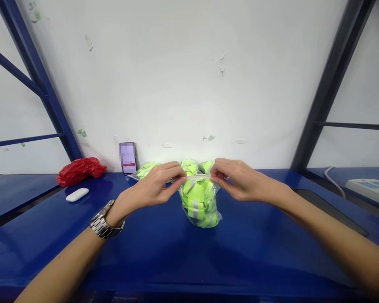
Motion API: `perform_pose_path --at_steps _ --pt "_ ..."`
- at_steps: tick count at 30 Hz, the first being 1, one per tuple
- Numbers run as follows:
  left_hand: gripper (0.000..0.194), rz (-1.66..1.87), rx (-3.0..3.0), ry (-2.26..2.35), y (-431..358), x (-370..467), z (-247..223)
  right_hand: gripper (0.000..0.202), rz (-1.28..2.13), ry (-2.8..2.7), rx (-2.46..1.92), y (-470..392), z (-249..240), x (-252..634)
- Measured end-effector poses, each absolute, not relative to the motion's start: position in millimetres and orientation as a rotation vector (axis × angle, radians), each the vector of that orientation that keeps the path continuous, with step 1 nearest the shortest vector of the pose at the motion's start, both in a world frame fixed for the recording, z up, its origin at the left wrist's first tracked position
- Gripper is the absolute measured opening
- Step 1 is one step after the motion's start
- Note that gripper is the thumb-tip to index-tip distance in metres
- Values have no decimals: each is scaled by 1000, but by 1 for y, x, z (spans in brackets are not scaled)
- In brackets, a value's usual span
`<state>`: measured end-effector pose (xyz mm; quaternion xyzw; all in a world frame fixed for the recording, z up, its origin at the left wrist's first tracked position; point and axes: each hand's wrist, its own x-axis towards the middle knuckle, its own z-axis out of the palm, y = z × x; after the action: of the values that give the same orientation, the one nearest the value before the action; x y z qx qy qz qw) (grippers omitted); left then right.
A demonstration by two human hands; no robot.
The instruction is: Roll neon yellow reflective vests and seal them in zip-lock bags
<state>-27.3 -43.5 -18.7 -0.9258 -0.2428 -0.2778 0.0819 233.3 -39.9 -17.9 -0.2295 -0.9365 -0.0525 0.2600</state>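
Note:
A clear plastic bag (199, 202) with folded neon-yellow fabric inside, crossed by silver reflective strips, hangs or stands upright at the middle of the blue table; whether its bottom touches the tabletop I cannot tell. My left hand (159, 183) pinches the left end of the bag's top edge between thumb and fingers. At the right end of that edge, my right hand (235, 179) pinches it the same way, so the edge is stretched straight between them. Behind it, more bagged neon-yellow bundles (188, 166) lie along the wall, partly hidden by my hands.
A phone (128, 158) leans on the wall at the left. Near it lie a crumpled red plastic bag (81, 170) and a white oval case (77, 195). A dark flat object (328, 210) sits under my right forearm, and a white power strip (371, 189) is far right.

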Motion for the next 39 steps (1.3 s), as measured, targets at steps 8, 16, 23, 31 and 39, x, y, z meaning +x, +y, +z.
perform_pose_path --at_steps 8,16,23,31,39 --pt "17 -732 -2860 -744 -44 -18 -8 14 -134 -2576 -740 -43 -20 234" --pt "19 -569 -2729 -739 -47 -15 -11 14 -259 -2616 -687 -48 -16 231" --pt "22 -528 -2662 -753 -44 -13 -14 15 -336 -2645 -650 -44 -14 234" --pt "21 -542 -2794 -741 -48 -10 -8 14 -303 -2627 -674 -46 -17 235" --pt "21 -457 -2679 -713 -52 -6 -8 11 -221 -2619 -692 -48 -16 234"
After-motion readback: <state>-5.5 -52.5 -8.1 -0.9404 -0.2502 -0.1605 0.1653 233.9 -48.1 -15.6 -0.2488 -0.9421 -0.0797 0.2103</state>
